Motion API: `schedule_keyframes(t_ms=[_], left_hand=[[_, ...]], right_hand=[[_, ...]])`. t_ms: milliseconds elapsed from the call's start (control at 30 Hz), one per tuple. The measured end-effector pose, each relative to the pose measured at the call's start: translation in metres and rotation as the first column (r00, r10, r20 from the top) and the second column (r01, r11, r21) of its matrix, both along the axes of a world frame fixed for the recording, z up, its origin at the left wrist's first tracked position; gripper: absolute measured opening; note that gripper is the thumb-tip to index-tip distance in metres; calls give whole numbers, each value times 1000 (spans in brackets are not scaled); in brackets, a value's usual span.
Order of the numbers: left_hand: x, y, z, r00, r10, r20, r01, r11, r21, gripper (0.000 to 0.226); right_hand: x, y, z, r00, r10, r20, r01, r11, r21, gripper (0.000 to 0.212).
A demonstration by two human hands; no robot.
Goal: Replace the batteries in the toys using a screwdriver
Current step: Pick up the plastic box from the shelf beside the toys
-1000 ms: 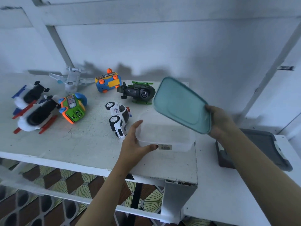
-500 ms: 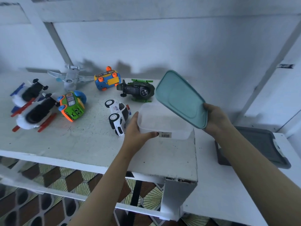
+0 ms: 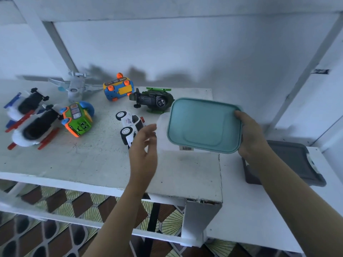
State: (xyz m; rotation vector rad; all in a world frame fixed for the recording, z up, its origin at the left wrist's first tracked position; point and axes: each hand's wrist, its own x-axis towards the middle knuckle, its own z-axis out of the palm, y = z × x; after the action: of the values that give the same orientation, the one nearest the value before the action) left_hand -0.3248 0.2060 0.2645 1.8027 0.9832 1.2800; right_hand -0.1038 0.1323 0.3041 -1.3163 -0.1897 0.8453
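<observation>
My right hand (image 3: 249, 134) grips the right edge of a teal lid (image 3: 202, 125), held nearly flat over a clear plastic box (image 3: 163, 132) on the white table (image 3: 89, 160). My left hand (image 3: 143, 145) hovers just left of the box with relaxed fingers, apart from it. Behind that hand lies a white police car (image 3: 129, 125). Other toys lie further back and left: a dark green helicopter (image 3: 154, 100), a blue and yellow car (image 3: 117, 89), a green and orange bus (image 3: 78, 120), a grey plane (image 3: 74, 86) and two white and black aircraft (image 3: 35, 125). No screwdriver shows.
A grey lidded case (image 3: 295, 162) sits on a lower white surface (image 3: 246, 210) to the right. White frame bars (image 3: 304, 71) rise behind the table. Patterned floor tiles (image 3: 55, 232) show below the table's front edge.
My right hand has lowered and levelled the teal lid over the clear box. My left hand has let go of the box and drawn back a little to the left.
</observation>
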Motion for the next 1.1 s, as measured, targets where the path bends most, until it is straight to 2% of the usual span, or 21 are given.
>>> schedule_keyframes(t_ms=[67,100,200,267,367,467,533,600,667,833,933,1100], left_hand=[[-5,3,8,990,-67,125,89,980,-177,15],[-7,6,10,988,-81,131,111,966,-235,13],[-17,11,9,996,-69,61,84,953,-291,10],[-27,11,8,998,-58,-21,48,943,-330,10],[-42,7,4,984,-106,-141,38,908,-416,11],[-52,2,-2,941,-105,-322,-33,918,-395,14],[-54,1,-4,914,-104,-391,-50,930,-365,18],[-53,2,-4,896,-103,-433,-53,941,-335,21],[-51,3,-4,882,-93,-462,-55,953,-297,22],[-47,6,-4,874,-73,-480,-64,962,-264,17],[-44,7,-5,870,-67,-489,-66,966,-250,17],[-37,8,-7,880,-32,-474,-97,965,-245,15]], right_hand=[[-8,-6,-1,999,35,18,-35,999,-8,23],[-13,-9,-2,998,58,27,-57,998,-16,23],[-24,-19,-7,982,160,98,-158,987,-27,15],[-29,-29,-10,947,224,231,-209,974,-88,15],[-32,-43,-17,827,379,415,-264,914,-309,5],[-35,-51,-27,604,535,591,-209,822,-530,10],[-36,-54,-32,485,578,656,-143,793,-592,12],[-37,-53,-38,445,570,691,-98,798,-595,15],[-37,-49,-42,452,546,706,-61,808,-586,16],[-27,-29,-26,691,339,638,-7,887,-463,20],[-16,-11,-22,734,366,572,-79,883,-463,27],[4,10,-23,786,379,488,-163,889,-428,24]])
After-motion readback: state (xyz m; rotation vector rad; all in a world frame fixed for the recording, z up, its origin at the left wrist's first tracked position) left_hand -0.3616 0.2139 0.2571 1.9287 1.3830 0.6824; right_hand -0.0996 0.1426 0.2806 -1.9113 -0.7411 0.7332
